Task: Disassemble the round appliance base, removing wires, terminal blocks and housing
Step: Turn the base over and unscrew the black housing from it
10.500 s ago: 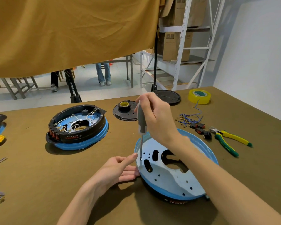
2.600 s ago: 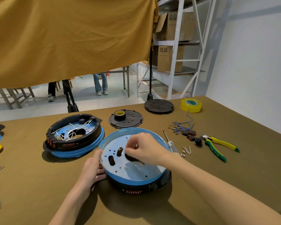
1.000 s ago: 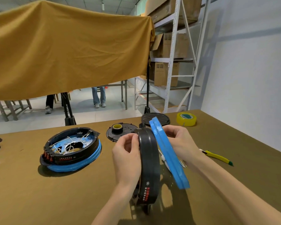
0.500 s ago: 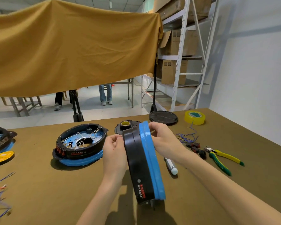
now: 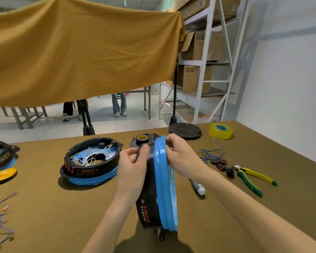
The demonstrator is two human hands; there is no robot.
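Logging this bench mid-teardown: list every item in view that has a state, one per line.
Black housing ring: on edge, gripped by left hand.
Blue metal plate: against ring, gripped by right hand.
Second black-and-blue round base: flat, wires inside.
Green-and-yellow pliers: lying on table.

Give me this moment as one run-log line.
stage: housing separation | left hand: grips black housing | right hand: grips blue plate | base: on edge | screwdriver: on table
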